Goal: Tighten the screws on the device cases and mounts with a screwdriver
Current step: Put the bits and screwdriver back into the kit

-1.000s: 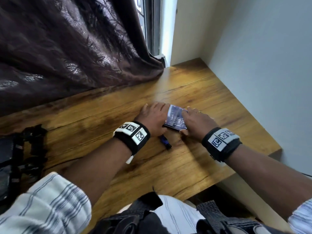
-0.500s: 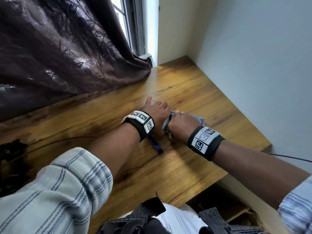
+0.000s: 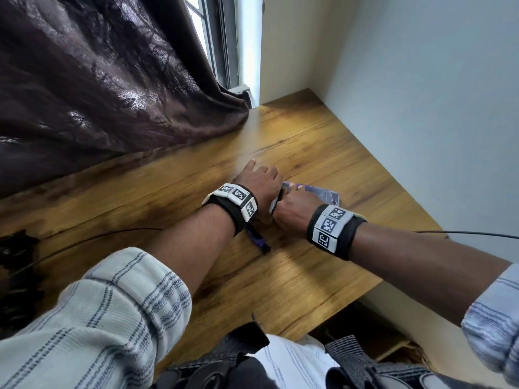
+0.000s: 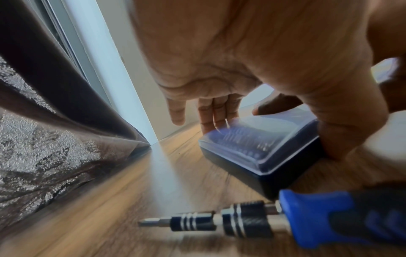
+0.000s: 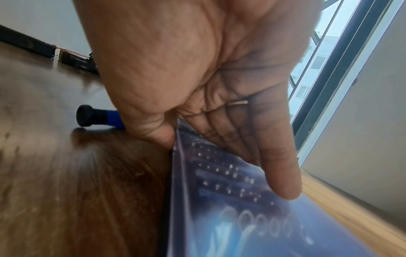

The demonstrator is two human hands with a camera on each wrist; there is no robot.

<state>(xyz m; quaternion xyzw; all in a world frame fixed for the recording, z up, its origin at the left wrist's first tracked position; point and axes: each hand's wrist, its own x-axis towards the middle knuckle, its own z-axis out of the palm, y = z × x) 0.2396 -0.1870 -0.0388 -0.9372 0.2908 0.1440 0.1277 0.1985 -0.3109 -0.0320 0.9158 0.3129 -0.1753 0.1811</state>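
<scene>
A bit case [image 3: 325,193] with a dark blue base and clear lid [image 4: 252,144] lies on the wooden table [image 3: 295,141]. My left hand [image 3: 262,183] holds its left end, with the thumb on the near side and the fingers [image 4: 217,113] down at the far end. My right hand [image 3: 292,202] lays straight fingers [image 5: 274,165] on the lid, while its thumb presses the case's edge. A screwdriver [image 4: 307,224] with a blue and black handle lies loose on the table, just below my left wrist. In the head view, part of the screwdriver [image 3: 259,241] is hidden by that wrist.
A dark curtain [image 3: 112,94] hangs along the table's far left side, beside a window [image 3: 224,37]. A pale wall [image 3: 421,108] bounds the right side. A thin black cable [image 3: 98,237] crosses the table toward black gear [image 3: 16,262] at the left edge.
My right hand has shifted from the case's right part to its left end, uncovering the right part. Both hands now meet there. The screwdriver has stayed on the table.
</scene>
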